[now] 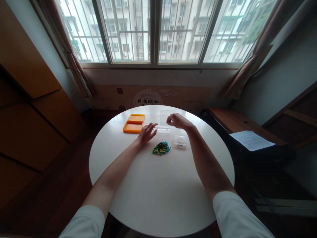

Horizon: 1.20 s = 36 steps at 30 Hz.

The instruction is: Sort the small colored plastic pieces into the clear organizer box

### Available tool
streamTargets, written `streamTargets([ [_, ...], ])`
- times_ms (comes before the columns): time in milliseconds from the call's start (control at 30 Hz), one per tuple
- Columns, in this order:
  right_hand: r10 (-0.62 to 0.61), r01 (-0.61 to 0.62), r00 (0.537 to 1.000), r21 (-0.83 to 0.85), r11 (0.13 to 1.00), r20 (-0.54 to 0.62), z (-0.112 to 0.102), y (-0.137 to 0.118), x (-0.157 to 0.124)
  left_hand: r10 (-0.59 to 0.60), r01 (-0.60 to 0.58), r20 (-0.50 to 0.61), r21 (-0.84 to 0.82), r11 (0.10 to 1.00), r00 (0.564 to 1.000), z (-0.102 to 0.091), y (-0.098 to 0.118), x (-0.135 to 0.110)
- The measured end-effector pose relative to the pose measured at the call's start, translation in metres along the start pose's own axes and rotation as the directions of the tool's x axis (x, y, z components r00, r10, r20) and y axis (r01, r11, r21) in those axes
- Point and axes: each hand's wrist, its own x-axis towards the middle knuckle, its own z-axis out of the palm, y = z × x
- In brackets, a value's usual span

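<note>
Both my arms reach over a round white table (pixel 160 185). My left hand (pixel 148 132) hovers with its fingers spread, touching the left end of a clear plastic box (pixel 163 129). My right hand (pixel 176 120) is raised just above that box with thumb and fingertips pinched together; what they hold, if anything, is too small to see. A small heap of coloured pieces (pixel 161 148), green, blue, yellow and dark, lies just in front of the hands. A small clear container (pixel 180 141) stands to the right of the heap, under my right wrist.
An orange tray (pixel 133 124) lies at the table's far left. A clear lid or sheet (pixel 167 114) rests beyond the box. A dark side table with a paper sheet (pixel 251 140) stands to the right. Windows and a wall lie beyond the table.
</note>
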Motion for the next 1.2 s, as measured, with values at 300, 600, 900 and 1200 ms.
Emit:
streamTargets([
  [300, 0.343, -0.34, 0.929, -0.048, 0.939, 0.141, -0.002, 0.051, -0.014, -0.031, 0.019, 0.205, 0.064, 0.998, 0.978, 0.006, -0.008, -0.004],
  [600, 0.376, -0.386, 0.852, -0.049, 0.921, 0.365, 0.017, 0.08, -0.016, -0.069, 0.072, 0.309, 0.004, 0.997, 0.948, 0.003, -0.003, -0.003],
  [900, 0.354, -0.383, 0.82, -0.028, 0.923, 0.449, 0.021, 0.077, -0.013, -0.071, 0.073, 0.312, 0.004, 0.997, 0.948, 0.003, -0.004, -0.003],
  [1200, 0.287, -0.313, 0.817, -0.033, 0.949, 0.5, 0.008, 0.044, -0.011, -0.111, 0.102, 0.267, 0.047, 0.994, 0.957, 0.001, -0.004, -0.002],
])
